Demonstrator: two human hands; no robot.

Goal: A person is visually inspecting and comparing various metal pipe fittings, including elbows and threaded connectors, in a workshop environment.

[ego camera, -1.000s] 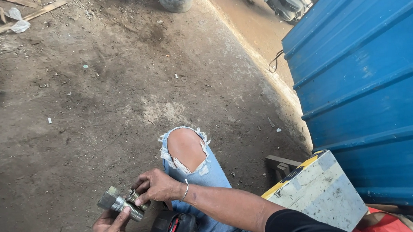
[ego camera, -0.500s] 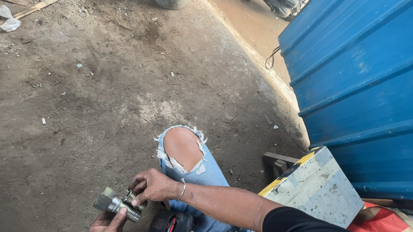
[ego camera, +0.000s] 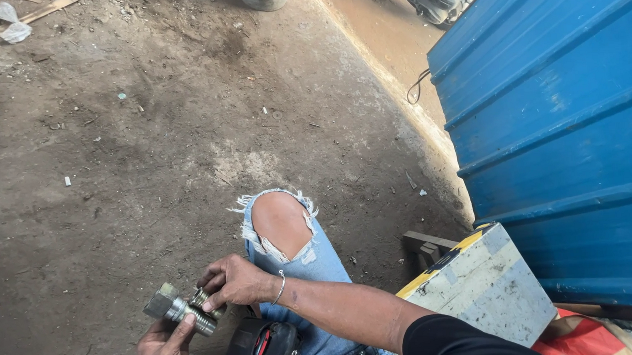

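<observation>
Low over the dirt floor (ego camera: 108, 177), the left hand (ego camera: 164, 353) grips a metal fitting (ego camera: 179, 310) from below, thumb across it. The right hand (ego camera: 236, 280) pinches its near end. Beside them are a bare knee in torn jeans (ego camera: 283, 220), a grey box (ego camera: 486, 284), and a blue wall (ego camera: 572, 122).

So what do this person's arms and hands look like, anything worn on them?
Both hands are bare, with no gloves. The right hand has a thin silver bangle at the wrist, and a black short sleeve covers the upper arm, leaving the forearm uncovered. The left hand shows no ring or band.
</observation>
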